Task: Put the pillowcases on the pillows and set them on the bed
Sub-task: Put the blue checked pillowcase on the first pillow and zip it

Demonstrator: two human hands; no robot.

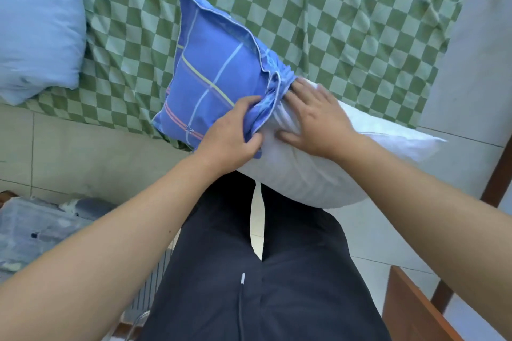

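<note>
Pillow (318, 171), white and plump, sits at centre frame, its far end already inside the blue plaid pillowcase (210, 69) and its near end bare, resting across the person's dark trousers (249, 271). Left hand (230, 133) has its fingers clenched on the bunched hem of the pillowcase. Right hand (315, 122) lies flat on the bare pillow just beside that hem, fingers straight and spread, gripping nothing. Beyond them, the bed (332, 22) with its green checked sheet fills the top of the frame, and a pale blue quilt (36, 25) sits upper left. Tiled floor (69, 152) shows at middle left.
</note>
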